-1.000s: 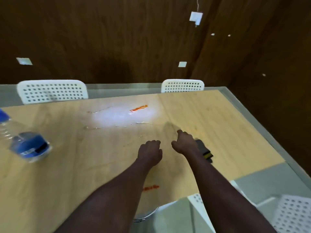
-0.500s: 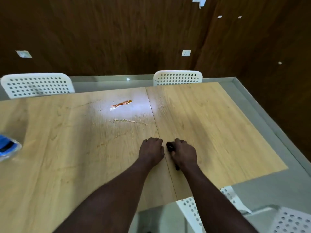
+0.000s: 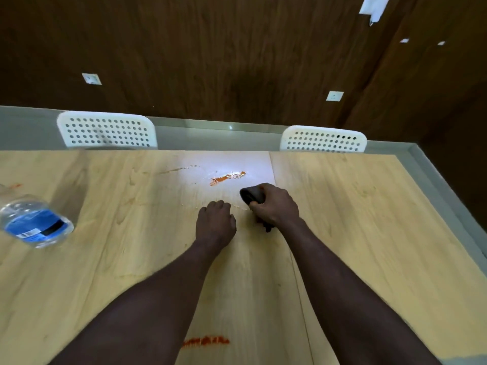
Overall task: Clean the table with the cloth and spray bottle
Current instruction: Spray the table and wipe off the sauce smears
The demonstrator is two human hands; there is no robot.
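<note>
My right hand (image 3: 276, 206) grips a dark cloth (image 3: 251, 194) bunched against the light wooden table (image 3: 355, 219), just below and right of an orange-red smear (image 3: 227, 177) in a wet, glossy patch. My left hand (image 3: 216, 223) rests on the table beside it with fingers curled, holding nothing. A clear bottle with a blue label (image 3: 34, 223) lies at the left edge; its top is out of view. A second orange smear (image 3: 205, 341) sits near the front edge between my forearms.
Two white perforated chairs (image 3: 106, 131) (image 3: 323, 140) stand behind the table's far edge. A dark wood-panelled wall rises behind them. The grey floor shows along the table's right side. A faint orange mark (image 3: 14, 185) lies far left.
My right hand has moved forward with the cloth, up to the orange smear. The left hand stays beside it. The camera view shifted and the bottle is back in view.
</note>
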